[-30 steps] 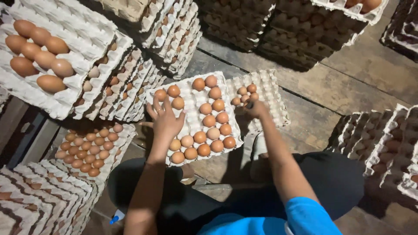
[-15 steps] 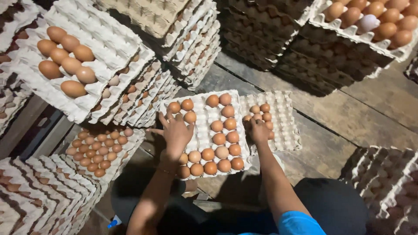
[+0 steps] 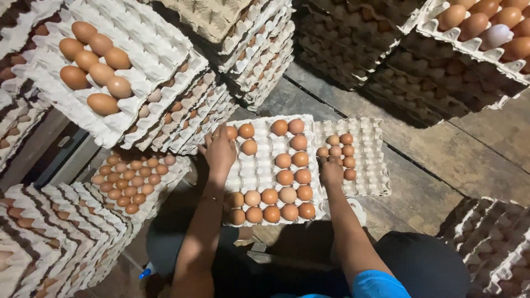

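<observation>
A white pulp egg tray lies on the wooden floor in front of me, holding several brown eggs along its right side and near edge. My left hand rests palm down over the tray's far left cells, its fingers bent beside an egg. To the right lies a second tray with several smaller eggs. My right hand sits at that tray's left edge with its fingers curled down among those eggs. What either hand holds is hidden.
Stacks of filled egg trays surround me: a tall stack topped with several eggs at far left, a low tray of small eggs left, dark stacks at the back right, and empty trays near right. My dark-clad knees are below.
My left hand has slid from the tray's left middle to its far left corner. My right hand has stayed at the second tray's left edge. The view has tilted towards the far stacks.
</observation>
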